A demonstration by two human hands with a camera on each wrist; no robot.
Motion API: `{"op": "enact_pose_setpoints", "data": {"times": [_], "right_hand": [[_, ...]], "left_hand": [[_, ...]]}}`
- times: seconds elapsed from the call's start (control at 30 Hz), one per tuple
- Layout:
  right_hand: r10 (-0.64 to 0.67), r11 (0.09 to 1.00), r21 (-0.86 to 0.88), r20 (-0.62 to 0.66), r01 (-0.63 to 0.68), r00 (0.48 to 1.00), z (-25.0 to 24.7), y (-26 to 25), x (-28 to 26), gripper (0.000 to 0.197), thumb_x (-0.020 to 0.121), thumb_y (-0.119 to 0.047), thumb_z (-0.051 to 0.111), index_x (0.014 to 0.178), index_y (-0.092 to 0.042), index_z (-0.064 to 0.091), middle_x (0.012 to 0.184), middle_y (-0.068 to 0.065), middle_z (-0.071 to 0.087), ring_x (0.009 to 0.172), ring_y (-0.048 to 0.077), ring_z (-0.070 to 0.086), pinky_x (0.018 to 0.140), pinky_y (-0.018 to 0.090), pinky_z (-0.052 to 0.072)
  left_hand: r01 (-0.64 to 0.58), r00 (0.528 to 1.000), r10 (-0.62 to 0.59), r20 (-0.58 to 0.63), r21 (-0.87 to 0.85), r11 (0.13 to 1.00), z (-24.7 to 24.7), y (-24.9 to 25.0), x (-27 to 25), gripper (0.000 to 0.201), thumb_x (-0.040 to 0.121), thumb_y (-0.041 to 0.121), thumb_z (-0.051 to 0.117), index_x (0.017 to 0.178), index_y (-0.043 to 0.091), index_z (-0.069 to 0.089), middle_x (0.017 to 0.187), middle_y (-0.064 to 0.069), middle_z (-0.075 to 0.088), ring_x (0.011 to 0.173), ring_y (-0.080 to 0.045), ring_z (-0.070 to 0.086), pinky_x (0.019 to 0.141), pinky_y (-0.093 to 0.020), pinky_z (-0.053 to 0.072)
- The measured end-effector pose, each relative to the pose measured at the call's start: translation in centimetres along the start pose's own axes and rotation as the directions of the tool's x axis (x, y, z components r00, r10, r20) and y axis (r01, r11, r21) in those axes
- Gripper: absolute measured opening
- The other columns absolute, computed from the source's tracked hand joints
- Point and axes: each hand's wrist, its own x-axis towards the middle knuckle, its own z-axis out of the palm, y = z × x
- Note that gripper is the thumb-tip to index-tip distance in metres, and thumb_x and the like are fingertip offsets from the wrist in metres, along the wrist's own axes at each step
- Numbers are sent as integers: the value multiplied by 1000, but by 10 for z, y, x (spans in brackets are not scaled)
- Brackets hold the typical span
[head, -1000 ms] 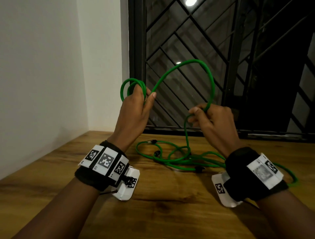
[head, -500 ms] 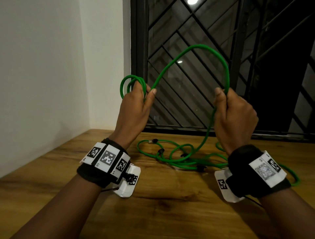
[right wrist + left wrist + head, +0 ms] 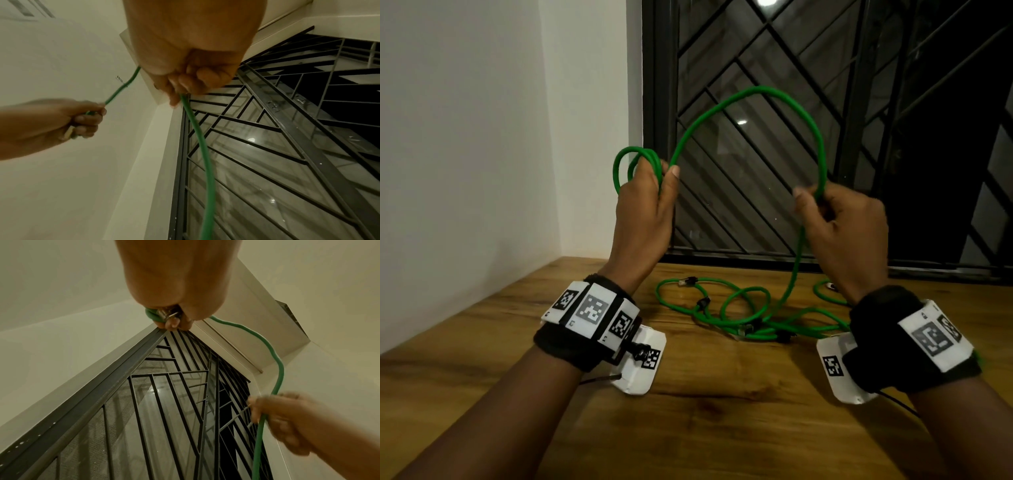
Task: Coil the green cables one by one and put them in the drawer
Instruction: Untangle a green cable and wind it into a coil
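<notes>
Both hands are raised above the wooden table [image 3: 722, 428]. My left hand [image 3: 650, 202] grips a small coil of green cable [image 3: 635, 161], its loops sticking out above the fingers; the left wrist view shows a clear plug held with it [image 3: 170, 315]. From there the same cable [image 3: 767, 92] arcs up and right to my right hand [image 3: 835, 219], whose curled fingers pinch it [image 3: 185, 91]. Below that hand the cable [image 3: 796, 270] hangs down to a loose tangle of green cables [image 3: 750, 315] on the table. No drawer is in view.
A dark window with a metal grille [image 3: 825, 120] stands behind the table. A white wall [image 3: 465, 137] closes the left side. Black plugs [image 3: 702, 303] lie among the tangled cables.
My right hand rose from the middle, swung right with the cable, then dropped slightly, widening the arc between the hands. The left hand kept its coil nearly still.
</notes>
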Motion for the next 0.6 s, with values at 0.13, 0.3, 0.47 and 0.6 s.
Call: {"op": "enact_pose_setpoints", "data": {"times": [0.13,0.3,0.47,0.6], "right_hand": [[246,916,-395,419,-68,874,7,15,-9,37,95,-46,61,66,-22,55,66,-4,56,68,25,57,63,32,40],[506,856,-488,723,-171,470,18,46,-14,29,89,-49,69,83,-21,74,80,-5,72,83,17,68,82,38,56],[473,880,-423,728,-218,496,19,46,-14,31,93,-40,67,75,-17,75,69,-5,75,70,12,71,83,41,58],[370,919,-313,478,-239,796,11,31,-10,54,102,-45,48,61,-11,50,63,5,57,66,30,59,64,37,45]], "left_hand": [[67,990,-75,-117,-70,995,-4,1,3,24,105,28,40,95,9,50,72,4,53,63,-13,52,62,-36,44],[114,980,-127,-152,-92,989,-6,-2,3,26,105,31,41,95,9,51,75,-3,55,68,-22,56,66,-44,48],[109,989,-113,-94,-45,993,-1,-4,1,31,104,33,41,95,5,53,74,-6,57,65,-18,55,63,-45,47],[124,991,-126,-54,-41,991,-1,-6,1,35,105,32,42,94,1,54,74,-13,59,65,-21,56,62,-42,45]]}}
